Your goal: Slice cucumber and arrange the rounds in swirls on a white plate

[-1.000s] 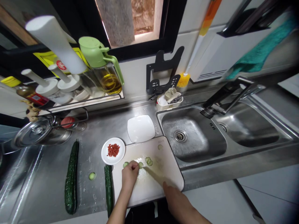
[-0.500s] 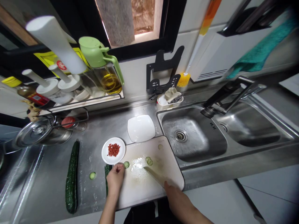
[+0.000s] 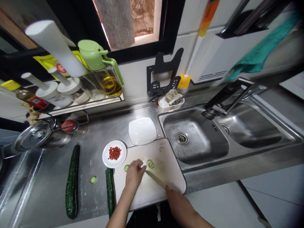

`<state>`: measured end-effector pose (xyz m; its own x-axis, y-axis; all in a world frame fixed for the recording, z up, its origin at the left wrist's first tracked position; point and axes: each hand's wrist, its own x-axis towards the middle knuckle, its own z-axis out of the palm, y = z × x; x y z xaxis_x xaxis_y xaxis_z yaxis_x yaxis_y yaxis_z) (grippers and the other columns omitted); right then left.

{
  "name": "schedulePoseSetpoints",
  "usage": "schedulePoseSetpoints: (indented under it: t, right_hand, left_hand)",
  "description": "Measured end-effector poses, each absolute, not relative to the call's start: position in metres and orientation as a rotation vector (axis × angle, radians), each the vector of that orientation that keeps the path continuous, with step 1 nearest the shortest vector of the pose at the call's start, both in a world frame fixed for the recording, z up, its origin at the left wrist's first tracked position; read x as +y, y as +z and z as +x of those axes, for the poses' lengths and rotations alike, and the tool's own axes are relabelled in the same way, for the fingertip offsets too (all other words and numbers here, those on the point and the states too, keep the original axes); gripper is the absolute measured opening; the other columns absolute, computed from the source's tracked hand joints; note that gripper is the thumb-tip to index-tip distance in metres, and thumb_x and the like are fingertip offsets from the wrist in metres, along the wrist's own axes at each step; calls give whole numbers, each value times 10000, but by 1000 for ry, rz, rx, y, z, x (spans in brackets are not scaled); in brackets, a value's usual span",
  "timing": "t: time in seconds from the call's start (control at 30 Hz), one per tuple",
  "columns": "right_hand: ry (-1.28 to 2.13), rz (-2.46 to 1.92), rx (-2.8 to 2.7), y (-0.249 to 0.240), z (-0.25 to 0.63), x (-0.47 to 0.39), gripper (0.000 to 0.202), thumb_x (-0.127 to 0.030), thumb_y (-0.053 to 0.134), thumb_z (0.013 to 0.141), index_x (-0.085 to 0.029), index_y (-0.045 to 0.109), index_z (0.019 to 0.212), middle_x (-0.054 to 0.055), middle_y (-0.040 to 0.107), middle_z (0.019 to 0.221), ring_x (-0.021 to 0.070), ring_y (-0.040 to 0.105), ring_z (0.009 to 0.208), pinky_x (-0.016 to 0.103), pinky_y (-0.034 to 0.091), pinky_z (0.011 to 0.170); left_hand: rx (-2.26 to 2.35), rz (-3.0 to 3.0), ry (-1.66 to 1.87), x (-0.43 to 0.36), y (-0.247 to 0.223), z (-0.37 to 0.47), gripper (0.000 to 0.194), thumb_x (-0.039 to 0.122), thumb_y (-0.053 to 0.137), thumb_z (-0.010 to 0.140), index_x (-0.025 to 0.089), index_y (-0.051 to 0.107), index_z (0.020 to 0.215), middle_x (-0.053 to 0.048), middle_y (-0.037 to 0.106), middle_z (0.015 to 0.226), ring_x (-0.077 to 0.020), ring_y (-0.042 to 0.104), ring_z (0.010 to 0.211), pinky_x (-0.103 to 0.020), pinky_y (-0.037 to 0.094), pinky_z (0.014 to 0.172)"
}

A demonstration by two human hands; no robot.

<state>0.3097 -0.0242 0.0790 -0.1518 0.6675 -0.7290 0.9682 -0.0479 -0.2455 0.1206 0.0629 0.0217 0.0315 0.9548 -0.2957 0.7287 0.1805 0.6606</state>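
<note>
My right hand (image 3: 179, 201) grips a kitchen knife (image 3: 155, 180) by its handle, the blade lying low over the white cutting board (image 3: 163, 167) and angled up to the left. Close to the knife's tip is my left hand (image 3: 135, 174), its fingers pinched together; what they hold, if anything, is hidden. A few thin cucumber slices (image 3: 150, 163) overlap just right of those fingertips. Another slice (image 3: 126, 167) shows at the left hand's other side, and a pale slice (image 3: 161, 149) lies near the board's far right corner.
Left of the board lie a cut cucumber (image 3: 110, 191), a cucumber end (image 3: 93, 180) and a whole cucumber (image 3: 72, 183). A small plate of chopped red pieces (image 3: 105, 160) and a white square dish (image 3: 142, 129) stand behind. The sink (image 3: 197, 136) is at the right.
My left hand has moved right, from the board's left edge beside the cut cucumber to the knife's tip. The cut cucumber is now more exposed. My right hand and the knife have barely moved.
</note>
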Motion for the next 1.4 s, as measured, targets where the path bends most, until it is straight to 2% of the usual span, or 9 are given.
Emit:
schedulePoseSetpoints:
  t: [0.3,0.67,0.93,1.13,1.27,1.4]
  right_hand:
    - [-1036,1789,1791,84,308,-22,495,28,323,788,-110,568,1195,147,684,1002,249,660,887,297,497,720]
    - [-1055,1818,1803,76,311,-26,466,16,342,805,-109,564,1196,154,690,977,248,667,867,291,498,693]
    - [-1028,1824,1831,78,311,-24,458,21,324,800,-101,587,1154,159,691,952,243,670,832,285,490,657]
    - [-1015,1840,1870,69,314,-29,418,-16,354,809,-123,600,1129,143,697,932,230,674,810,262,490,647]
    - [-1032,1800,1847,73,313,-27,471,11,344,791,-110,569,1186,150,684,992,242,661,876,290,493,715]
    - [-1060,1765,1754,83,311,-21,535,57,297,766,-103,543,1213,146,680,1016,254,654,907,322,497,728]
  left_hand:
    - [1827,1475,115,74,18,162,54,138,632,647,184,618,672,-16,630,720,-130,559,677,-226,368,631]
    - [1695,1504,196,77,20,160,145,44,565,646,186,589,630,9,627,693,-109,551,660,-205,363,631]
    - [1599,1493,301,74,18,158,117,81,528,680,186,551,634,44,572,607,-89,512,594,-193,351,594]
    - [1645,1321,286,73,18,158,187,79,590,634,191,591,784,34,627,666,-91,561,607,-190,392,606]
    - [1675,1340,214,74,18,160,121,82,587,627,184,613,687,16,637,663,-105,569,628,-205,394,617]
    - [1646,1394,296,73,17,159,125,84,538,650,184,611,655,19,637,689,-107,563,666,-210,385,642]
